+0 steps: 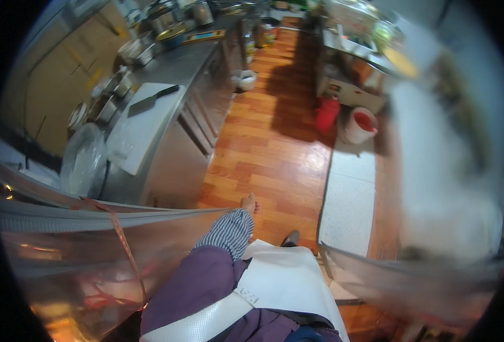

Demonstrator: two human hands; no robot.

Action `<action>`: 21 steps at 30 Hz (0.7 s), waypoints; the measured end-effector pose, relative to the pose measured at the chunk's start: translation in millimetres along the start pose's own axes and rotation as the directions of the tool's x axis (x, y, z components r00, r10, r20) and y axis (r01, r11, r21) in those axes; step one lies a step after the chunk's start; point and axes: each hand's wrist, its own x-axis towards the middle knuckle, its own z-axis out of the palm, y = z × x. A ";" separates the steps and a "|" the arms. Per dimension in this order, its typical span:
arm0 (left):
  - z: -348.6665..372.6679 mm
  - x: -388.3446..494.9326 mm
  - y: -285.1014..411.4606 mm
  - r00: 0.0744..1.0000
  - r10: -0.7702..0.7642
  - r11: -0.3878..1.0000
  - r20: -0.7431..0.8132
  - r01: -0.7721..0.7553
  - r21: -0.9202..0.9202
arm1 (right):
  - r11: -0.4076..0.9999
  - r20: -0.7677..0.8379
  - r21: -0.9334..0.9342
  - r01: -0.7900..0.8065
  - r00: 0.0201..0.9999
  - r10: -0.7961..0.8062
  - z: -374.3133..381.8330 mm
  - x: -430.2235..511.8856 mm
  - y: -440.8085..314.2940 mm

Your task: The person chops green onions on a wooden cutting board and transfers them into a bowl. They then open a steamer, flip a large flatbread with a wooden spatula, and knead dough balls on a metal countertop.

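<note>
My left hand (250,204) reaches forward from a striped sleeve cuff, at the free end of a clear plastic strip curtain (106,218) that hangs across the left side. Its fingers are curled near the curtain's edge, but whether they grip it cannot be told. My right hand is out of view. Ahead on the left, a cleaver (149,102) with a black handle lies on a white cutting board (149,128) on a steel counter. A white apron (281,278) covers my front, and one shoe shows below it.
The wood-patterned floor (252,154) runs ahead between counters. On the right stand a red fire extinguisher (328,113) and a white bucket (360,126) with something red inside. A small white bucket (246,80) stands by the left cabinets. Another plastic curtain part (410,278) hangs at right.
</note>
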 end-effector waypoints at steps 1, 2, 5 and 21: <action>-11.2 10.1 2.2 0.998 -0.059 0.995 -0.020 0.057 -0.084 | 0.999 0.042 -0.034 0.009 0.999 -0.008 8.2 20.6 -14.2; -24.6 21.1 4.9 0.995 -0.076 0.985 -0.062 0.065 -0.163 | 0.998 0.081 -0.061 0.016 0.997 -0.011 17.3 40.1 -28.7; -68.5 41.5 11.8 0.972 -0.077 0.941 -0.222 -0.003 -0.338 | 0.988 0.198 -0.147 0.056 0.980 -0.026 44.6 98.5 -71.3; -140.5 -49.0 154.3 0.935 -0.102 0.665 -0.341 -0.191 -0.722 | 0.751 0.278 -0.650 0.112 0.956 0.098 149.5 333.6 -259.6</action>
